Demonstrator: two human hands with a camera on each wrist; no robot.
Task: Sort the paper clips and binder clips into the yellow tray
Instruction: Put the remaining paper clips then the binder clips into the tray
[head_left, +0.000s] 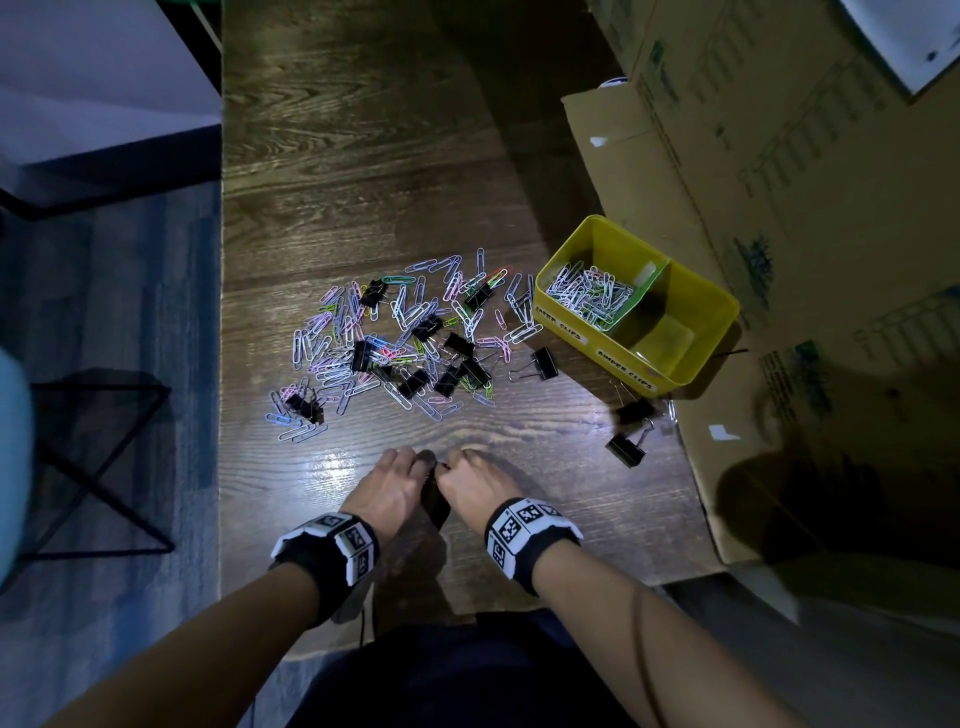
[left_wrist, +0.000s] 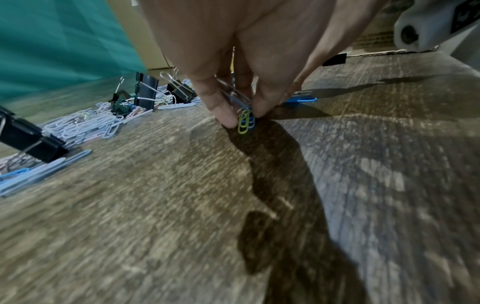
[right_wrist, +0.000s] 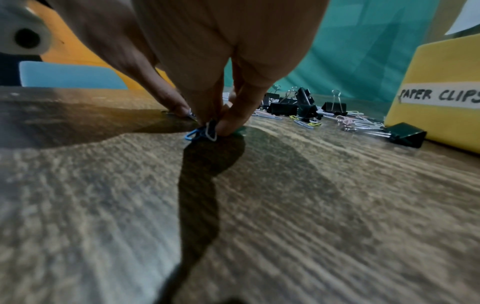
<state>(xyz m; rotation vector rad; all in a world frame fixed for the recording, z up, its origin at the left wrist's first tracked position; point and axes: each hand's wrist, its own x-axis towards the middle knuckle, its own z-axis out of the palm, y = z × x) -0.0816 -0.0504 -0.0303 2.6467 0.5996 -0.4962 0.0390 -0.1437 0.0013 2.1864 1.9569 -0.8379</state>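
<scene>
Low over the wood floor (head_left: 363, 182), both hands' fingers (left_wrist: 223, 109) pinch a paper-clip bundle (left_wrist: 245, 121) between them.

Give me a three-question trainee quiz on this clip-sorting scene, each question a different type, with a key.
1. True or false: the compartment of the yellow tray labelled BINDER CLIPS already holds binder clips.
2. Multiple choice: what does the left hand pinch? A) a binder clip B) a few paper clips C) nothing
3. Fill the blank: both hands work just above the wooden ____, nearer the person than the pile of clips.

Key
1. False: it looks empty, and the black binder clips lie outside the tray.
2. B; the right hand pinches paper clips too.
3. Floor.
</scene>
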